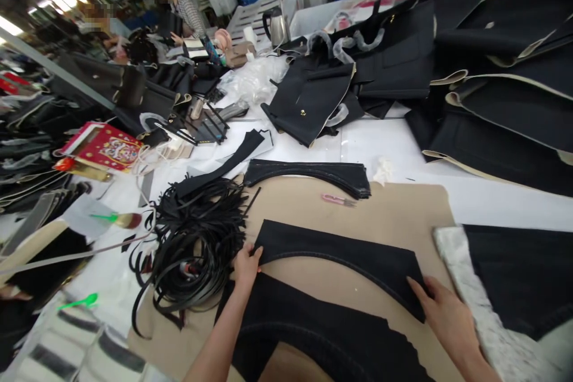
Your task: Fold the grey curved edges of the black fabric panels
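A curved black fabric panel (340,253) lies flat on a brown cardboard sheet (394,209) in front of me. My left hand (246,265) pinches the panel's left end, fingers closed on its corner. My right hand (441,310) rests on the panel's right end, fingers stretched flat and pressing it down. A stack of similar curved black panels (308,174) lies farther back on the cardboard. A larger black fabric piece (313,334) lies under my forearms at the near edge.
A tangle of black straps (192,245) lies left of my left hand. Small pink snips (338,200) rest on the cardboard. Black bag bodies (492,71) pile up at right and back. A red box (105,146) sits at left; other people work at the far end.
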`<state>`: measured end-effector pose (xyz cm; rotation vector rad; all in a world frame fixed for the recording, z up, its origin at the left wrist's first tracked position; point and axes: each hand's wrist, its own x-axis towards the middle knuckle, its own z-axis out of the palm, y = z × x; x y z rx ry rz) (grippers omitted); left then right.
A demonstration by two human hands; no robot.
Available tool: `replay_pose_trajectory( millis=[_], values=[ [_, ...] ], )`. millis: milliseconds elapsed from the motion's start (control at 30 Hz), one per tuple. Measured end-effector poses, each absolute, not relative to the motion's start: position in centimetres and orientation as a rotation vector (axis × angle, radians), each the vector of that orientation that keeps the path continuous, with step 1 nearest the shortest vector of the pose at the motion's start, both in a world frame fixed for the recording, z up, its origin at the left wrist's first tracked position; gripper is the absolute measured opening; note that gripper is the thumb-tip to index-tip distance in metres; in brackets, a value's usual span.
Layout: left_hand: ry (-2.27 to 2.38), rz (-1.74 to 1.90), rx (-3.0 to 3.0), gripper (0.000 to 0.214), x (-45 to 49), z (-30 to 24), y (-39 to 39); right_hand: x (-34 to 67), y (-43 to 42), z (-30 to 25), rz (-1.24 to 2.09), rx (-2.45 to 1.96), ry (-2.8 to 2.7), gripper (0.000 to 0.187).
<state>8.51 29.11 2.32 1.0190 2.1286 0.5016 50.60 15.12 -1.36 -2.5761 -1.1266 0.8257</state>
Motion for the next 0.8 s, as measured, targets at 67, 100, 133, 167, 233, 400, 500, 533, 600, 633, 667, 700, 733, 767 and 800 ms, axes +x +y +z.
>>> replay_pose_trajectory(
  millis=[67, 100, 133, 167, 233, 400, 500, 533, 600, 633, 667, 700, 733, 767, 800],
  values=[
    [2.133, 0.466, 1.058, 0.015, 8.7, 2.4, 29.0, 50.7, 15.1, -1.5, 0.859, -2.575, -1.108, 0.054],
    [2.137, 0.447, 1.079, 0.015, 8.7, 2.5, 29.0, 50.8, 15.1, -1.5, 0.867, -2.567, -1.101, 0.054],
    [2.141, 0.43, 1.098, 0.014, 8.8, 2.4, 28.9, 50.8, 15.1, -1.5, 0.872, -2.557, -1.098, 0.054],
    [2.146, 0.412, 1.116, 0.014, 8.8, 2.4, 29.0, 50.8, 15.2, -1.5, 0.877, -2.546, -1.098, 0.053],
    [2.16, 0.37, 1.15, 0.014, 8.8, 2.2, 29.1, 50.7, 15.3, -1.5, 0.862, -2.535, -1.099, 0.052],
    [2.184, 0.207, 1.22, 0.016, 9.1, 2.8, 29.4, 49.8, 15.6, -0.7, 0.75, -2.494, -1.188, 0.045],
    [2.228, 0.071, 1.269, 0.028, 9.6, 3.8, 29.2, 49.2, 15.5, -0.2, 0.694, -2.503, -1.214, 0.033],
    [2.248, 0.021, 1.29, 0.037, 9.8, 4.0, 29.1, 49.2, 15.5, -0.3, 0.676, -2.515, -1.211, 0.029],
    [2.366, -0.102, 1.406, 0.057, 10.3, 4.4, 28.7, 49.3, 15.5, -0.4, 0.651, -2.55, -1.189, 0.025],
    [2.405, -0.094, 1.567, 0.061, 10.7, 4.5, 28.3, 49.3, 15.5, -0.5, 0.644, -2.564, -1.175, 0.023],
    [2.422, -0.049, 1.754, 0.063, 11.1, 4.5, 27.9, 49.3, 15.5, -0.5, 0.64, -2.575, -1.161, 0.022],
    [2.393, 0.036, 1.956, 0.061, 11.6, 4.5, 27.5, 49.3, 15.4, -0.5, 0.64, -2.581, -1.149, 0.021],
    [2.305, 0.143, 2.145, 0.057, 12.2, 4.4, 27.0, 49.2, 15.4, -0.4, 0.642, -2.584, -1.139, 0.02],
    [2.174, 0.242, 2.301, 0.053, 12.9, 4.1, 26.7, 49.2, 15.3, -0.3, 0.647, -2.586, -1.131, 0.019],
    [2.02, 0.315, 2.417, 0.048, 13.7, 3.8, 26.4, 49.1, 15.3, -0.2, 0.654, -2.586, -1.126, 0.019]
  ],
)
